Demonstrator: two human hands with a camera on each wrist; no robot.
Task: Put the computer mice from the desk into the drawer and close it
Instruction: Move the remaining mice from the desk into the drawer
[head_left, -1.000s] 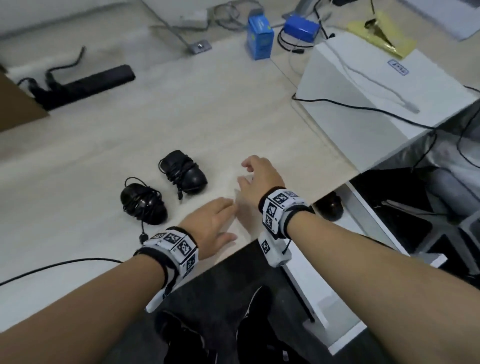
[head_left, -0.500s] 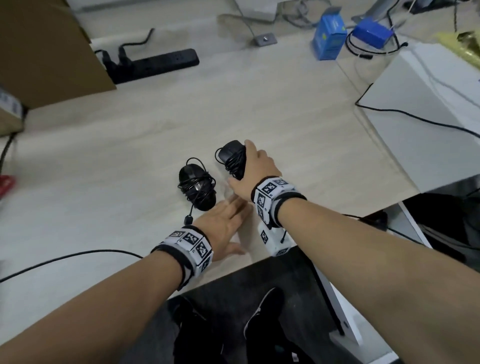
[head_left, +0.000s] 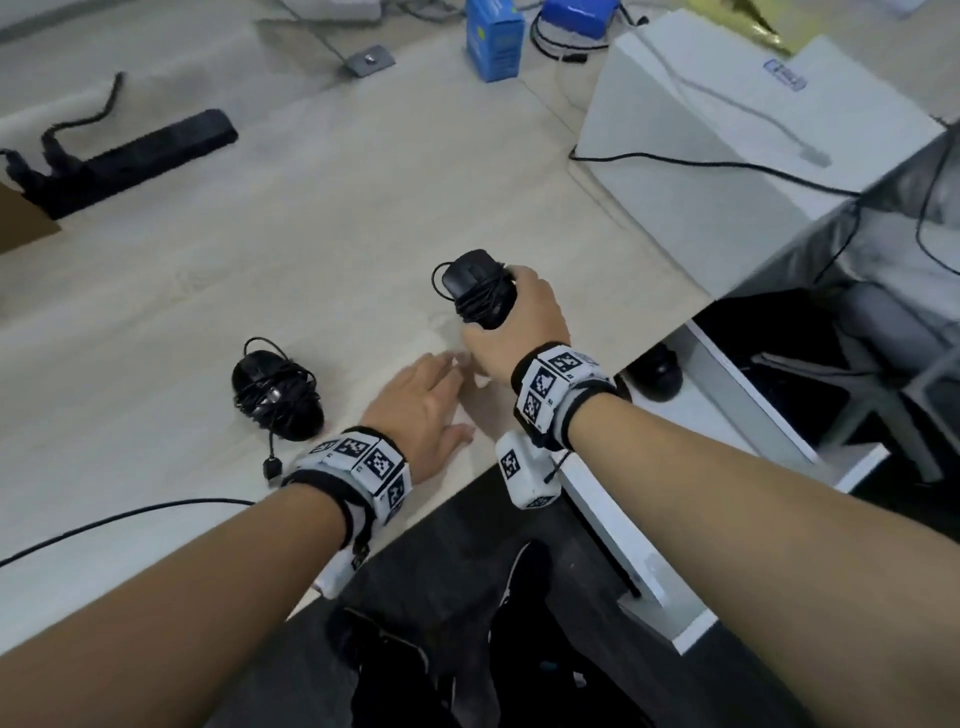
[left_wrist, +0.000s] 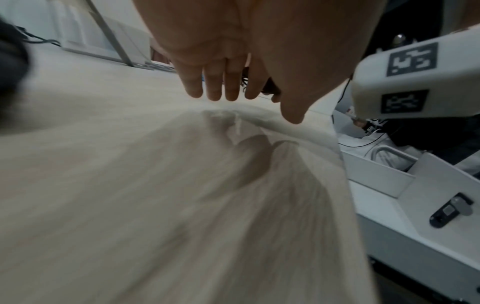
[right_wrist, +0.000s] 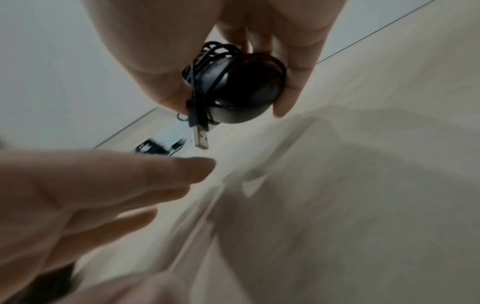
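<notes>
My right hand (head_left: 511, 317) grips a black mouse (head_left: 478, 288) with its cable wound round it, lifted just above the pale wooden desk (head_left: 322, 218). In the right wrist view the same mouse (right_wrist: 239, 90) sits between thumb and fingers, its USB plug (right_wrist: 201, 139) hanging down. A second black mouse (head_left: 275, 395), also cable-wrapped, lies on the desk to the left. My left hand (head_left: 423, 410) rests flat on the desk near the front edge, fingers straight (left_wrist: 218, 82). The white drawer (head_left: 727, 415) stands open at the right below the desk, a black mouse (head_left: 654, 371) inside it.
A white box (head_left: 727, 135) with a black cable across it stands at the back right. A black power strip (head_left: 130, 161) lies at the back left, a blue carton (head_left: 493, 39) at the back. A black cable (head_left: 119, 519) runs along the desk's front left.
My right hand has closed round the right-hand mouse and lifted it off the desk, carrying it to the right. The left hand has stayed flat on the desk.
</notes>
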